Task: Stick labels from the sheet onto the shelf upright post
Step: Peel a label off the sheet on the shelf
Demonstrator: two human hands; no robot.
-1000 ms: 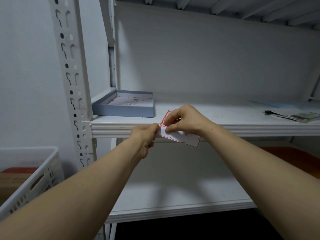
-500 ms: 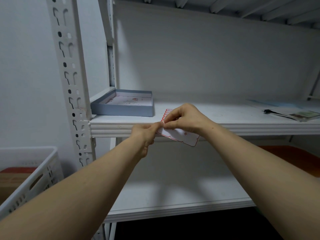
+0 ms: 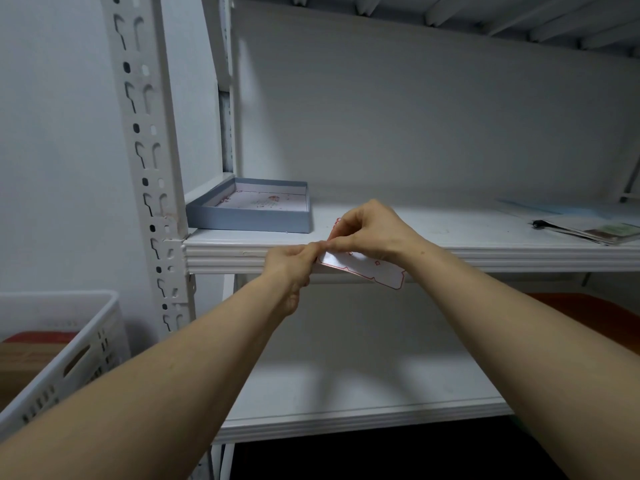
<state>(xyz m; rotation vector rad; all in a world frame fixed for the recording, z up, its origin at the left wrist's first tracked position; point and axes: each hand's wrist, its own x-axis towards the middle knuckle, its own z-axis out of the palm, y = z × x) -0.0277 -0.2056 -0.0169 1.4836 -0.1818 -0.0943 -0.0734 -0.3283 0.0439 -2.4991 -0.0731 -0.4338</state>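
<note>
The red-outlined white label sheet [image 3: 367, 269] tilts before the shelf edge [image 3: 235, 256], well right of the white slotted upright post [image 3: 145, 150]

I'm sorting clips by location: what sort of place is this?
Probably a storeroom: a white slotted metal shelf upright post holds white shelf boards, a white perforated plastic crate stands beside it, and the left hand and right hand pinch a white red-edged label sheet.

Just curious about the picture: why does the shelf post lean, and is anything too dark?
Head view: the wide lens tilts the post. Head view: the label sheet, pinched between left hand and right hand, shines slightly; under the lower shelf it is black.
</note>
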